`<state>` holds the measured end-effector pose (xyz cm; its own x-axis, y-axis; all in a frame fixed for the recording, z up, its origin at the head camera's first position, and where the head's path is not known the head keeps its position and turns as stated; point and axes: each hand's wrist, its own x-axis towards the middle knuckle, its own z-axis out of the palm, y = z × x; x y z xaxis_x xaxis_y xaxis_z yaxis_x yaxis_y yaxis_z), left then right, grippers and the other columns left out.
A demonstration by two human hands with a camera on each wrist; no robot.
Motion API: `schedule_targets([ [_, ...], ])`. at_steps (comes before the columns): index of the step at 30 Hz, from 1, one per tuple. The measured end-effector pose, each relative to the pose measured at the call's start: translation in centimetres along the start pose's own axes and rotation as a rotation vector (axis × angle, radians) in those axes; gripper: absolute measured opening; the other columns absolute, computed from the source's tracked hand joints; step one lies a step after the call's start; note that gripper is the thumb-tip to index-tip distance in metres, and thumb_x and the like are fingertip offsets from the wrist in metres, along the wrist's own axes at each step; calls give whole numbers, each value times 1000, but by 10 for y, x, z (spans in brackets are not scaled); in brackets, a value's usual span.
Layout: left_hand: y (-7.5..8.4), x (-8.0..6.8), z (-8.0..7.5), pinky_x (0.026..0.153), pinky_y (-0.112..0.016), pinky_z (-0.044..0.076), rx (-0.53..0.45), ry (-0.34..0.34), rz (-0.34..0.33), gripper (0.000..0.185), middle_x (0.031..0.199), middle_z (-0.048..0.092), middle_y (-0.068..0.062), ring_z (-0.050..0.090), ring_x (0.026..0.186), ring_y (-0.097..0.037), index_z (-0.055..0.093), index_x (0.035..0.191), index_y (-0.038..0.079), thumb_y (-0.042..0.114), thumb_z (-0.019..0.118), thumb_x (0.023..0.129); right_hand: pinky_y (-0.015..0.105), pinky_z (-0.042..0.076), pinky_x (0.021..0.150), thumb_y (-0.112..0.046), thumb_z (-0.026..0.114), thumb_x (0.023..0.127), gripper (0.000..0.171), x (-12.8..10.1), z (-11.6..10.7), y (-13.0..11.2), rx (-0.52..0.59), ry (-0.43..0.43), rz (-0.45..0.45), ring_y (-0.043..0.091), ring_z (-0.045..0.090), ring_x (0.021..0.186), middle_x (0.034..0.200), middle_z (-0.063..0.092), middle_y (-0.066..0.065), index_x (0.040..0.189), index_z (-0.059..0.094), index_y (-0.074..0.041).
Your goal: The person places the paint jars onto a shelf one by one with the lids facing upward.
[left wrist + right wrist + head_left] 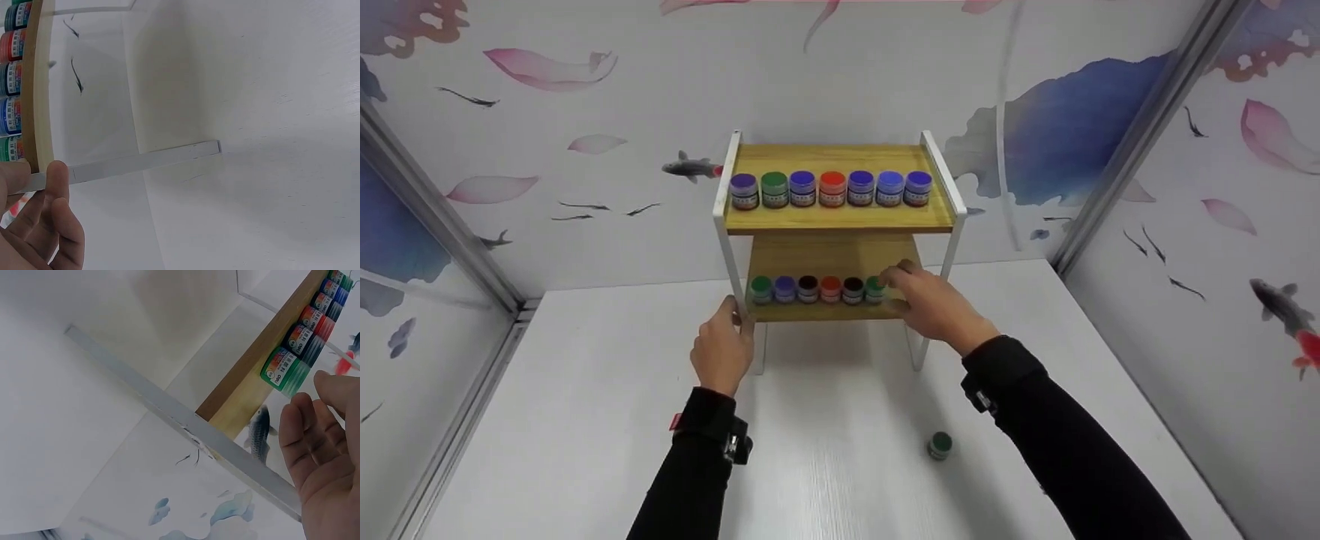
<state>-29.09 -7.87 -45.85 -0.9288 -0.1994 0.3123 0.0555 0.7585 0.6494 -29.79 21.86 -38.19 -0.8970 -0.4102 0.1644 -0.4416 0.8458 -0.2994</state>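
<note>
A two-tier rack has a wooden upper shelf (840, 220) and a wooden lower shelf (825, 313) in a white frame. My left hand (722, 349) grips the frame's left front leg (140, 161) beside the lower shelf, thumb on one side and fingers on the other. At the right end of the lower row stands a paint jar with a green lid (874, 292). My right hand (939, 306) is beside this jar, its fingers loosely bent and a gap showing between thumb and fingers. In the right wrist view its fingertips are close to the lid of the green paint jar (284, 371).
Several paint jars with purple, blue, green and red lids line the upper shelf, including a red one (832, 189). More jars, such as a black-lidded one (808, 289), fill the lower row. Another green-lidded jar (940, 446) stands on the white table (825, 465). Patterned walls enclose the table.
</note>
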Motion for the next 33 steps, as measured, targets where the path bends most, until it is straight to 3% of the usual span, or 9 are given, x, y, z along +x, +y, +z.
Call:
schedule_targets([
  [8,-1,0,0,45,-29,36,8,10,7,15,94,73,-12,59,60,-24,61,103,9,22,61,95,39,55,85,-7,66,91,13,-18,7,12,20,-42,-22,22,64,91,99,68,9,103,65,-7],
  [12,-2,0,0,45,-29,36,6,13,8,15,95,73,-13,58,60,-24,61,103,9,21,61,95,36,55,79,-5,67,89,7,-27,16,19,62,-103,-4,18,61,84,90,67,5,95,66,-9],
  [24,2,1,0,47,-35,43,5,17,12,16,95,74,-13,64,65,-27,63,105,9,20,63,94,29,47,70,-9,68,90,8,-58,56,38,141,-325,84,11,52,72,76,60,-4,83,64,-12],
  [33,1,0,-1,46,-34,41,15,15,4,15,94,73,-13,63,64,-27,62,105,9,21,61,95,30,45,70,-10,68,89,9,-70,75,41,173,-382,168,13,51,73,75,57,-5,82,64,-13],
])
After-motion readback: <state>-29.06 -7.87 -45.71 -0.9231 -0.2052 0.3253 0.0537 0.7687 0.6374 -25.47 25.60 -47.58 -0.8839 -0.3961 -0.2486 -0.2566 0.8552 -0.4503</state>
